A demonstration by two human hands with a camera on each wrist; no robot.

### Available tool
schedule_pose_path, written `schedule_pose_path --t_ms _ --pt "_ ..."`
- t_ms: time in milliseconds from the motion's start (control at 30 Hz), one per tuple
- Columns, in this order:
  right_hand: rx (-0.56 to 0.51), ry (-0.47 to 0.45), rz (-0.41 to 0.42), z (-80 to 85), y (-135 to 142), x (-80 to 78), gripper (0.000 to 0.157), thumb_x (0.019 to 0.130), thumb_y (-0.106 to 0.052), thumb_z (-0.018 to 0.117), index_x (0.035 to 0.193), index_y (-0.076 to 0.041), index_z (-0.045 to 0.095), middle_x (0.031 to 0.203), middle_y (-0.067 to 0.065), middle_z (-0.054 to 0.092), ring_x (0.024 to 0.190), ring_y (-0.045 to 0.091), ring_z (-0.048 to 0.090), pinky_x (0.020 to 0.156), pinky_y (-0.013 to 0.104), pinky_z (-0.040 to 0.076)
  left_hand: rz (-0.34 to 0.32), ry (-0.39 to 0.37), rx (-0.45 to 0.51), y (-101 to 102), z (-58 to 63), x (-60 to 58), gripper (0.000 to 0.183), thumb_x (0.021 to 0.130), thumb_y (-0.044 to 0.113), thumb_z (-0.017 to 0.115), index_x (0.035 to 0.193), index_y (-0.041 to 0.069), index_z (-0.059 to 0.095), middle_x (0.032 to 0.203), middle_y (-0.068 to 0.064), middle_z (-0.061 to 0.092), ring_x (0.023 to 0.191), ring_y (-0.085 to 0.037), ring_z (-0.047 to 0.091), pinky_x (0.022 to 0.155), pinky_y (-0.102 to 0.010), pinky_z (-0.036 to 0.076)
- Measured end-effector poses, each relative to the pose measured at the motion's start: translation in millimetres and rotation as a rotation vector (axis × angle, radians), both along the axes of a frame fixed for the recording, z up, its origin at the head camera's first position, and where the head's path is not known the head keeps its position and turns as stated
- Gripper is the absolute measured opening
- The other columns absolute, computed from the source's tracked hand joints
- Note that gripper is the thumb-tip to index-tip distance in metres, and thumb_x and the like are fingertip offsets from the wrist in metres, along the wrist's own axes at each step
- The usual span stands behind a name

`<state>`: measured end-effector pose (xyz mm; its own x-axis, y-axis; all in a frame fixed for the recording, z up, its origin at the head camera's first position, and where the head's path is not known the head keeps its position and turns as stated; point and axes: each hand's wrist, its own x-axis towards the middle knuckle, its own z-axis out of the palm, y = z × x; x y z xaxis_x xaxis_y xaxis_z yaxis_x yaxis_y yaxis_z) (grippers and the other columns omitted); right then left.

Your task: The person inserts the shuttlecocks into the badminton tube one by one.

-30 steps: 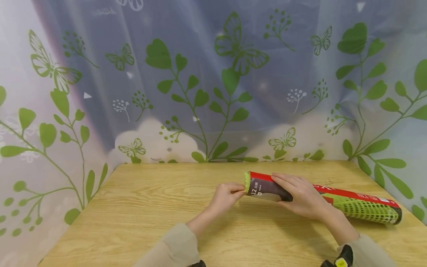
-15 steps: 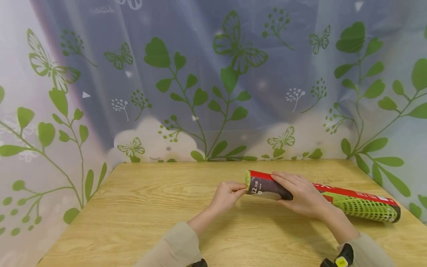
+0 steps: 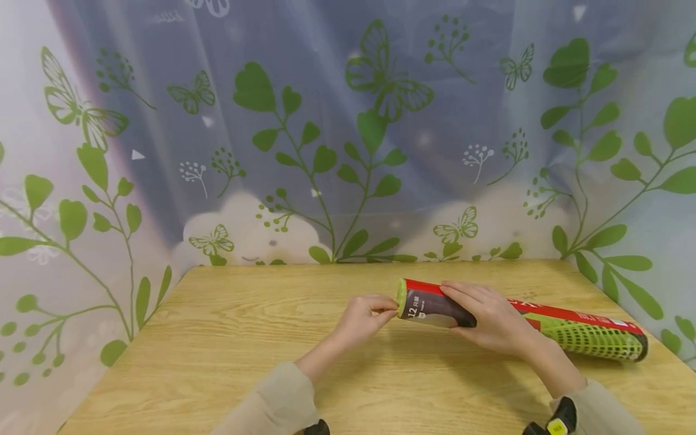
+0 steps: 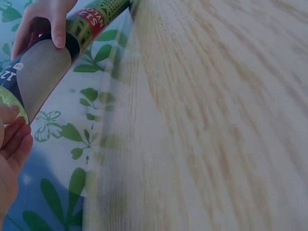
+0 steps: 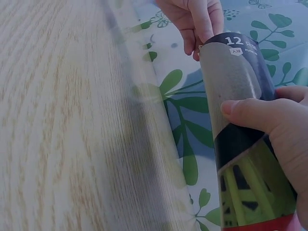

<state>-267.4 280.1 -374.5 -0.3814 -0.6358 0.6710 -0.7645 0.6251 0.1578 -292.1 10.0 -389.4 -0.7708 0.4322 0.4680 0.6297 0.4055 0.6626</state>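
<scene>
A long shuttlecock tube [image 3: 587, 332], red, black and green with "12" printed near its left end, slants over the table. Its left end is raised; its far right end lies low by the tabletop. My right hand [image 3: 492, 317] grips the tube around its left half, the thumb [image 5: 245, 111] across the printed side. At the raised mouth shows the yellow-green skirt of a shuttlecock [image 3: 402, 297]. The fingertips of my left hand [image 3: 365, 320] pinch the skirt's edge. In the left wrist view that shuttlecock [image 4: 12, 103] is partly covered by the fingers. The tube's inside is hidden.
A light wooden table [image 3: 228, 338] spreads under both hands. Behind it and at both sides hangs a curtain [image 3: 326, 121] printed with green leaves and butterflies. Dark straps with a device [image 3: 556, 420] sit at the wrists.
Both hands and the tube stay almost in place. The green edge at the mouth, jagged and jutting a second ago, now looks rounder. The head view has shifted slightly.
</scene>
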Motion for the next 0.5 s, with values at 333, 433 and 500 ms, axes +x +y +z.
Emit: schedule_pose_path --t_ms 333,433,500 --pt "-0.023 0.013 0.016 -0.9 1.8 -2.7 0.072 0.072 -0.04 0.08 0.129 -0.004 0.054 0.121 0.013 0.059 0.105 0.03 0.057 0.08 0.05 0.047 -0.007 0.157 -0.008 5.2 0.6 -2.1 0.012 0.085 0.007 0.066 0.093 0.003 0.074 0.101 -0.012 0.07 0.096 -0.022 0.065 0.086 -0.029 0.051" --pt "-0.033 0.015 0.026 -2.2 1.5 -3.7 0.067 0.085 -0.055 0.053 0.129 -0.004 0.055 0.121 0.013 0.059 0.105 0.029 0.057 0.079 0.051 0.047 -0.003 0.131 -0.021 7.3 -0.5 -3.4 0.012 0.085 0.005 0.066 0.093 0.002 0.074 0.102 -0.013 0.07 0.098 -0.025 0.065 0.089 -0.032 0.05" --pt "-0.032 0.014 0.026 -3.1 1.1 -4.1 0.069 0.087 -0.057 0.042 0.128 -0.004 0.055 0.122 0.013 0.059 0.105 0.029 0.057 0.079 0.051 0.047 0.005 0.122 -0.038 9.0 -0.8 -3.7 0.012 0.084 0.004 0.066 0.093 0.002 0.073 0.102 -0.013 0.069 0.098 -0.026 0.064 0.09 -0.033 0.049"
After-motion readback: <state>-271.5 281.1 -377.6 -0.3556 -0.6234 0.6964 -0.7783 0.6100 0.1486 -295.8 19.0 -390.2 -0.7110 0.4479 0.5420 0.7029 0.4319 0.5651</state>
